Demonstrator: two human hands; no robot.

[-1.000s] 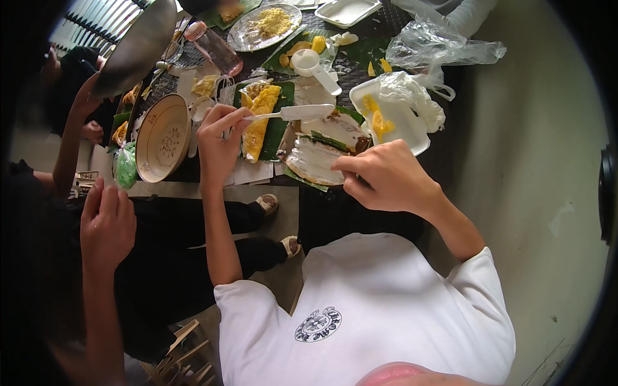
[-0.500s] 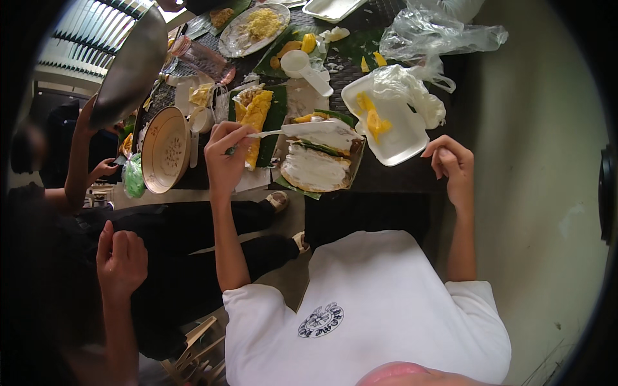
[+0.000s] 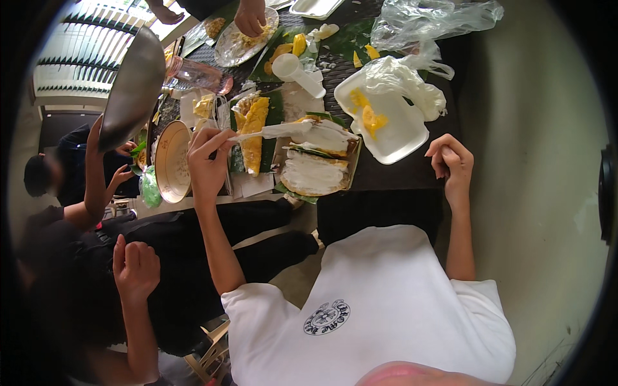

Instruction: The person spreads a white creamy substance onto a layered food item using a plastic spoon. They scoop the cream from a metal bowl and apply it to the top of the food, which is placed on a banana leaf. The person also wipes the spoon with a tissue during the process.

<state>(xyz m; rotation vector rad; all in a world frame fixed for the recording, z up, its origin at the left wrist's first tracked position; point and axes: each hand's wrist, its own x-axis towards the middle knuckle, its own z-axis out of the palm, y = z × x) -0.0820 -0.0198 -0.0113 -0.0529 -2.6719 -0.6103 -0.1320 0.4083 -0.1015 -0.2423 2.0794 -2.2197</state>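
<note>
My left hand (image 3: 209, 154) is closed round the thin handle of a white plastic spatula (image 3: 288, 130). Its blade reaches over a rectangular leaf-lined box (image 3: 353, 168) holding two white-coated pieces. The nearer white-coated piece (image 3: 313, 174) has a streaked surface; the farther one lies partly beneath the blade. Loosely curled, my right hand (image 3: 454, 168) hovers off the table's right end with nothing visible in it. Closest to it is a white foam tray (image 3: 394, 153) with yellow fruit pieces (image 3: 372, 121). A yellow folded roll (image 3: 254, 135) rests on a green leaf beyond my left hand.
A white scoop (image 3: 293, 69), a plate of crumbs (image 3: 222, 53) with another person's hand (image 3: 250, 18) over it, and clear plastic bags (image 3: 431, 26) cover the far table. At left, a co-worker's arm holds up a dark pan (image 3: 132, 90) near a patterned bowl (image 3: 168, 157).
My left hand and the spatula have shifted left across the box. Another person's hand has come over the crumb plate. The co-worker's lower hand has moved slightly right; my right hand stays nearly still.
</note>
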